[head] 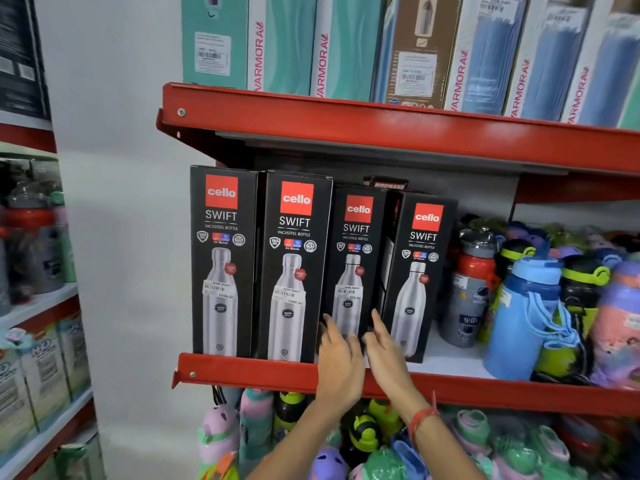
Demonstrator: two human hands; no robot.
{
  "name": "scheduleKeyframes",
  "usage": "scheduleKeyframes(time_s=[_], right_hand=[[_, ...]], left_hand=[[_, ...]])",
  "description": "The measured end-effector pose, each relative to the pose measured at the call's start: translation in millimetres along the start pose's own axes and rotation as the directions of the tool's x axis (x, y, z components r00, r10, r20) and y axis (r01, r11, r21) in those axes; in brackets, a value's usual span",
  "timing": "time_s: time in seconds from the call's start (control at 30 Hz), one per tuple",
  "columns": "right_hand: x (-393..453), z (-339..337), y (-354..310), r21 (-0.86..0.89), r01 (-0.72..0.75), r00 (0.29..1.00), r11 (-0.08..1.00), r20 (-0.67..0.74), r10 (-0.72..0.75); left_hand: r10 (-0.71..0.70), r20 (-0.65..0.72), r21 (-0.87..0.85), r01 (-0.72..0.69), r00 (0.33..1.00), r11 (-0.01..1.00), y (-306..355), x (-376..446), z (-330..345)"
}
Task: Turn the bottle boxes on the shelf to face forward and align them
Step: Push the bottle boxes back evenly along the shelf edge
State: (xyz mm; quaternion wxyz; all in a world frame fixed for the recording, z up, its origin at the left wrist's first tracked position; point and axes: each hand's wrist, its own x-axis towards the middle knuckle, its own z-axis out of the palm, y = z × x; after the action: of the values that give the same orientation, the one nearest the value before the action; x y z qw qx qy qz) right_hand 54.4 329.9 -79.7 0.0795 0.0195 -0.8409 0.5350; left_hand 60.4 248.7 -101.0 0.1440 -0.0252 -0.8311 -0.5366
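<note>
1. Hands at third box [353,268] base: left hand [337,365] on its left edge, right hand [388,355] on its right edge, fingers spread, loosely touching the box, no firm grip.
2. Four black boxes upright on red shelf [249,372], logos forward; box one [221,261], box two [292,268] flush at lip.
3. Third sits further back; fourth box [417,275] angled slightly.
4. Loose bottles [526,313] to the right.

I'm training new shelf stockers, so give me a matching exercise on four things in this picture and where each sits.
Things:
1. third cello box
2. blue bottle
3. teal boxes
4. leftmost cello box

Places:
A. upper shelf
B. at the shelf's left end
C. right of the black boxes
D. between both hands, set back from its neighbours

Pairs: 1-D, 2-C, 3-A, 4-B
</note>
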Motion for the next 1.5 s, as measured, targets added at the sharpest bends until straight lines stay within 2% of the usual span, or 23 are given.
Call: scheduleKeyframes(time_s=[0.17, 0.37, 0.67, 0.9, 1.17, 1.3, 1.5], right_hand=[[4.1, 0.3, 13.6, -0.037, 0.030, 1.000, 0.999, 0.003, -0.030], [-11.6, -3.9, 7.2, 0.004, 0.069, 0.997, 0.998, -0.038, -0.069], [17.1, 6.3, 3.5, 0.134, -0.047, 0.999, 0.990, 0.034, 0.043], [41.2, 10.8, 6.3, 0.077, -0.095, 0.995, 0.992, -0.016, 0.097], [44.0, 13.9, 9.2, 0.046, -0.081, 0.989, 0.996, -0.124, 0.086], [36.9, 12.7, 12.2, 0.079, -0.041, 0.996, 0.996, -0.074, 0.047], [19.1, 0.7, 15.8, 0.065, 0.022, 1.000, 0.998, -0.019, -0.021]], left_hand=[[-0.002, -0.041, 0.040, 0.003, 0.999, 0.999, -9.7, 0.6, -6.2], [0.067, -0.046, 0.024, -0.066, 0.997, 0.998, -6.9, -12.2, -1.2], [-0.003, -0.054, 0.013, 0.004, 0.999, 1.000, -5.7, -5.0, 3.1], [0.008, -0.067, 0.026, -0.007, 0.998, 1.000, -11.1, -3.3, 4.6], [-0.038, -0.043, -0.010, 0.037, 0.998, 0.999, -8.8, 12.3, 6.1], [-0.080, -0.055, 0.018, 0.081, 0.995, 0.997, -10.1, 18.9, 3.9], [0.018, -0.071, 0.069, -0.013, 0.997, 0.997, -7.3, 1.5, -6.5]])
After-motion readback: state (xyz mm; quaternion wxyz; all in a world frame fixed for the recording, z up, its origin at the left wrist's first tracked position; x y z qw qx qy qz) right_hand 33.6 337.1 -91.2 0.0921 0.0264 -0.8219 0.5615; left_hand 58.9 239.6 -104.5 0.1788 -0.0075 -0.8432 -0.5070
